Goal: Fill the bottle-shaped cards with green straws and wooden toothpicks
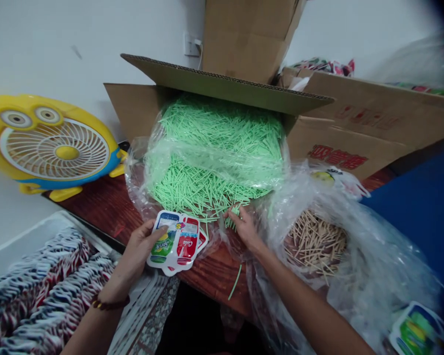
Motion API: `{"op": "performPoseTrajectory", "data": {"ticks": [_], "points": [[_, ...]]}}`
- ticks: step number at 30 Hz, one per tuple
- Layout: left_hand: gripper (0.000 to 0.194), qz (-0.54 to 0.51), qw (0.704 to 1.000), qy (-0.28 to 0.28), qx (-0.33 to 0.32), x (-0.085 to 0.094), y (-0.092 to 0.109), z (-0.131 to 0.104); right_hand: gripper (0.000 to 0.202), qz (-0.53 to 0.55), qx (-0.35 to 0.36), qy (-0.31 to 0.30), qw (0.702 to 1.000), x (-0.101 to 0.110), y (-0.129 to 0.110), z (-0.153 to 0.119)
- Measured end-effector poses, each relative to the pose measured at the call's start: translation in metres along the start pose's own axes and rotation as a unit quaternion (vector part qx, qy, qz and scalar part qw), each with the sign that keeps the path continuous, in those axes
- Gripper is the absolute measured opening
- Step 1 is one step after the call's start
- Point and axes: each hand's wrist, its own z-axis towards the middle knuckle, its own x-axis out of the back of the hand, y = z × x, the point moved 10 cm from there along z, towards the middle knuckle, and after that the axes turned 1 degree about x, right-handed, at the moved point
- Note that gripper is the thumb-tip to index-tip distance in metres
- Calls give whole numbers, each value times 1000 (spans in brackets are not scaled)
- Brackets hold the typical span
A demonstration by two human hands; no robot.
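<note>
1. The left hand (142, 244) is closed on a few printed packets (187, 241), thumb pressed on top, over the front of the desk (210, 283).
2. The right hand (244, 227) has its fingers curled around some green sticks (233, 219) (how many, I cannot tell), at the near edge of a heap (214, 128) of them.
3. That heap fills a clear bag in an open box (229, 84).
4. One loose stick (235, 282) lies nearer; tan sticks (316, 241) lie to the right.
</note>
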Motion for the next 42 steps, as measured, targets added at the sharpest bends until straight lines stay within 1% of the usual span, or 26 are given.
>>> {"op": "performPoseTrajectory", "data": {"ticks": [4,10,14,16,19,22,24,26,30,35,38,42], "points": [[33,-6,1000,-13,-7,-3,2,-2,31,12,6,-5,1000,-5,2,-8],[34,-11,1000,-19,-11,-8,4,-6,35,9,7,8,1000,-1,-3,-1],[35,-7,1000,-21,-14,-6,5,-8,34,-7,-3,8,1000,-2,-1,1],[34,-9,1000,-19,-11,-3,6,-8,33,-11,-6,13,1000,0,0,2],[33,-22,1000,-7,-18,2,10,-11,34,-13,-8,34,999,10,-1,4],[33,-35,999,-10,-27,1,14,-17,39,-3,-6,46,999,17,-3,3],[32,-41,999,-22,-27,-3,15,-22,39,6,1,44,999,15,-3,-1],[31,-47,998,-38,-20,-9,13,-27,35,16,5,37,999,10,-1,-6],[35,-46,997,-58,-15,-17,12,-35,33,46,-2,41,998,3,5,-16],[29,-34,997,-66,-32,-19,17,-44,31,90,-16,75,993,8,7,-25],[25,-11,994,-100,-33,-24,17,-51,26,128,-23,84,988,9,12,-26],[24,32,986,-161,7,-39,6,-62,31,224,-47,107,968,17,15,-22]]}}
